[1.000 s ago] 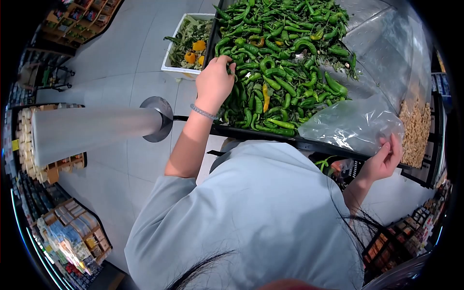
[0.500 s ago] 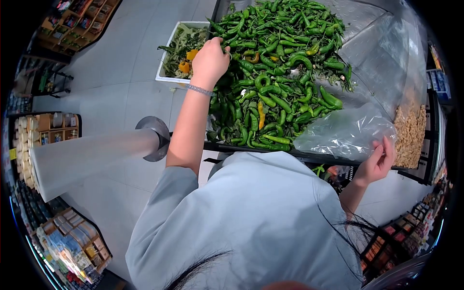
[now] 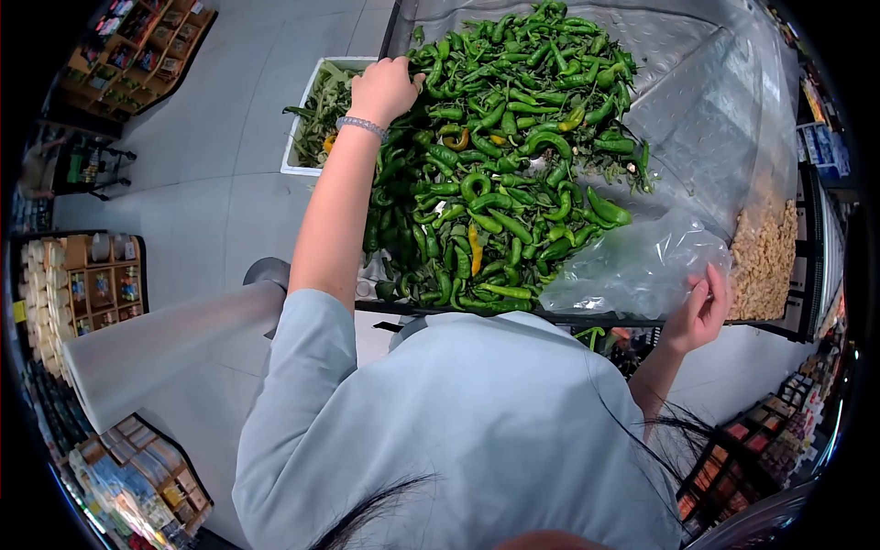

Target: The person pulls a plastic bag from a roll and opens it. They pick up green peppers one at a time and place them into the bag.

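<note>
Green peppers (image 3: 495, 197) lie heaped over the left and middle of a display tray, with a few yellow or orange ones among them. My left hand (image 3: 385, 90) is at the upper left edge of the heap, beside a white box (image 3: 291, 158) of wilted greens. Its fingers are curled down, and what they hold, if anything, is hidden. At the front right, my right hand (image 3: 698, 316) pinches the edge of a clear plastic bag (image 3: 632, 266) lying against the peppers. I cannot see anything inside the bag.
Clear sheeting (image 3: 706, 110) covers the tray's right side. Tan, crumbly-looking pieces (image 3: 765, 261) fill the right corner. A roll of plastic bags (image 3: 174, 335) sticks out at my left. Stocked shelves (image 3: 137, 64) stand around the aisle.
The view has shifted, with the tray now lower and slightly left. My left hand has moved slightly up the heap's edge and covers more of the white box. My right hand stays at the bag.
</note>
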Demonstrator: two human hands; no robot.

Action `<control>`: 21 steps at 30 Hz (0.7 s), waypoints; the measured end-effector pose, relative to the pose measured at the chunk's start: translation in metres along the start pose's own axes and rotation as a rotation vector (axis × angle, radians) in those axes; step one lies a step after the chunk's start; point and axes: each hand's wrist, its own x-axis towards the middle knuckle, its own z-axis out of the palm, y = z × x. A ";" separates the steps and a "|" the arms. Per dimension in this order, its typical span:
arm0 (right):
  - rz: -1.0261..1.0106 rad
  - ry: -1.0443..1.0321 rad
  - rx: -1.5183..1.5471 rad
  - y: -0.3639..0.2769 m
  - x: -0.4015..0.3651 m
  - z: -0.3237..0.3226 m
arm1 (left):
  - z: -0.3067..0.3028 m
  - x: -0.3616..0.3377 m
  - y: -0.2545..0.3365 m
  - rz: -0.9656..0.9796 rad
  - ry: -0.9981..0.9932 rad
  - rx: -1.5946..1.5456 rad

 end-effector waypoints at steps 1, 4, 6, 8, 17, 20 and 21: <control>0.002 -0.006 -0.012 0.001 -0.001 0.001 | 0.000 -0.005 0.001 -0.002 -0.031 0.027; 0.007 -0.029 -0.032 0.001 -0.001 0.004 | 0.009 -0.019 0.005 0.024 0.082 0.100; 0.006 -0.037 -0.023 -0.002 0.001 0.008 | 0.018 -0.025 0.005 0.015 0.200 0.100; -0.003 -0.036 -0.025 -0.005 0.003 0.011 | 0.016 -0.027 0.008 -0.062 0.190 0.063; -0.009 -0.031 -0.051 -0.002 0.001 0.007 | 0.013 -0.048 0.010 0.086 0.282 -0.148; -0.045 -0.037 -0.078 -0.001 0.001 0.006 | 0.005 -0.058 0.018 0.127 0.247 -0.218; -0.060 -0.040 -0.089 -0.001 0.001 0.006 | 0.000 -0.062 0.020 0.128 0.200 -0.221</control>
